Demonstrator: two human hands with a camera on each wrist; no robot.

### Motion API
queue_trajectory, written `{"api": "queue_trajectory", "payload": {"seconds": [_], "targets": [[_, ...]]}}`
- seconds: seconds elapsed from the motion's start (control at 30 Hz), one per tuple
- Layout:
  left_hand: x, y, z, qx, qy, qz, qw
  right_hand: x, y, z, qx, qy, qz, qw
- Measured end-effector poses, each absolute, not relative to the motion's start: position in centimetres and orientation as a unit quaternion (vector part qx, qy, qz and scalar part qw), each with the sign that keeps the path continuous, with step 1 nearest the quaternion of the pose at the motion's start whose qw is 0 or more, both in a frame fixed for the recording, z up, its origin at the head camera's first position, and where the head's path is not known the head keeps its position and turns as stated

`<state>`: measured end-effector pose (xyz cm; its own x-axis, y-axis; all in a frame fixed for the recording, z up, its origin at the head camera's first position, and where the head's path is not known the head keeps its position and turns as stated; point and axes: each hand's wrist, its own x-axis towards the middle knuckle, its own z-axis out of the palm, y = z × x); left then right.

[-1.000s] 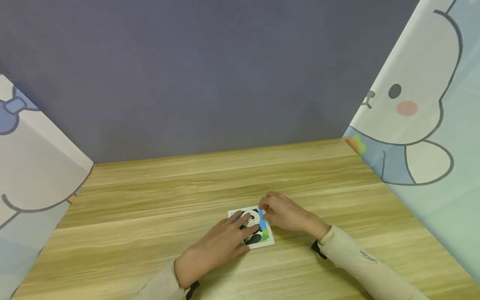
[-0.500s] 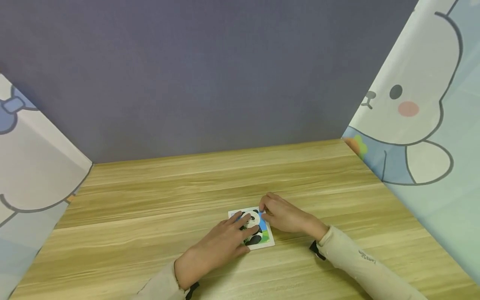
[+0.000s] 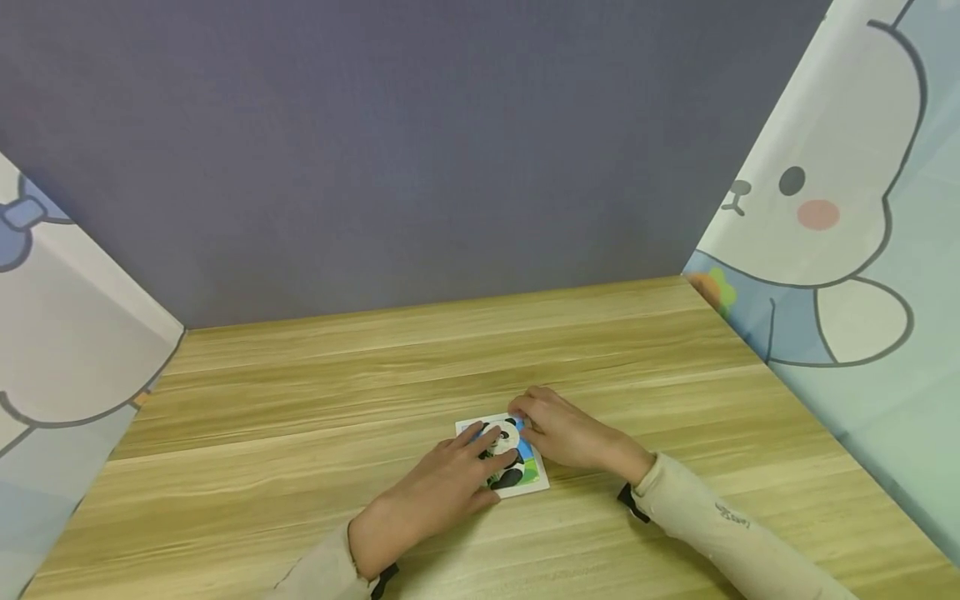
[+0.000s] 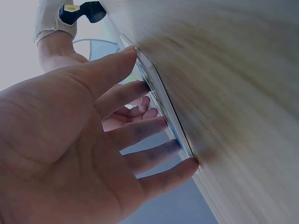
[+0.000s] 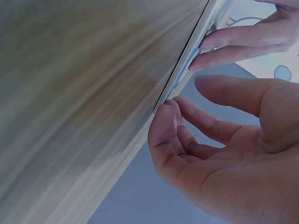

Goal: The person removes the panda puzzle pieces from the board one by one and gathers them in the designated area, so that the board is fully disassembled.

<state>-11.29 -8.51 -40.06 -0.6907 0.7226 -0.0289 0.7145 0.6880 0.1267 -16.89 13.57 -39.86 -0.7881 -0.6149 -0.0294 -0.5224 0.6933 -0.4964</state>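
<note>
A small square panda picture board [image 3: 531, 472] with a white border lies flat on the wooden table. My left hand [image 3: 442, 487] rests on its left part, fingers spread and nearly straight, covering some of the panda. In the left wrist view, that hand's fingertips [image 4: 189, 165] touch the board's face and rim. At the board's top right corner is my right hand [image 3: 570, 429]. Its fingers are loosely bent, with the tips touching the corner, as the right wrist view shows. The thumb [image 5: 224, 91] stands apart from the fingers there, and no pinched piece shows.
The wooden table [image 3: 315, 400] runs back to a dark grey-blue panel [image 3: 435, 158]. Pale cartoon-printed sheets line the left side [image 3: 67, 333] and the right side [image 3: 832, 267]. A dark device [image 3: 633, 504] is strapped at the right wrist.
My right hand's fingertips have shifted slightly left along the board's top edge. The left hand and the board stay in place.
</note>
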Motion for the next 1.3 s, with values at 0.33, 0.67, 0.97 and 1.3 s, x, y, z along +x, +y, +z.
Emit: {"api": "queue_trajectory", "payload": {"seconds": [0.33,0.67,0.97,1.3], "targets": [[-11.3,-8.5,-40.0,0.390,0.919,0.053,0.036,-17.5,14.0,-39.9,-0.313,0.902,-0.275,0.114],[-11.7,-8.6,-39.5,0.389,0.919,0.050,0.044,-17.8,14.1,-39.3,-0.327,0.901,-0.275,0.075],[-11.9,-8.2,-39.1,0.391,0.919,0.049,0.030,-18.1,14.6,-38.7,-0.320,0.882,-0.324,0.119],[-11.2,-10.1,-38.8,0.348,0.929,0.106,0.061,-18.0,16.7,-37.8,-0.307,0.887,-0.337,0.069]]}}
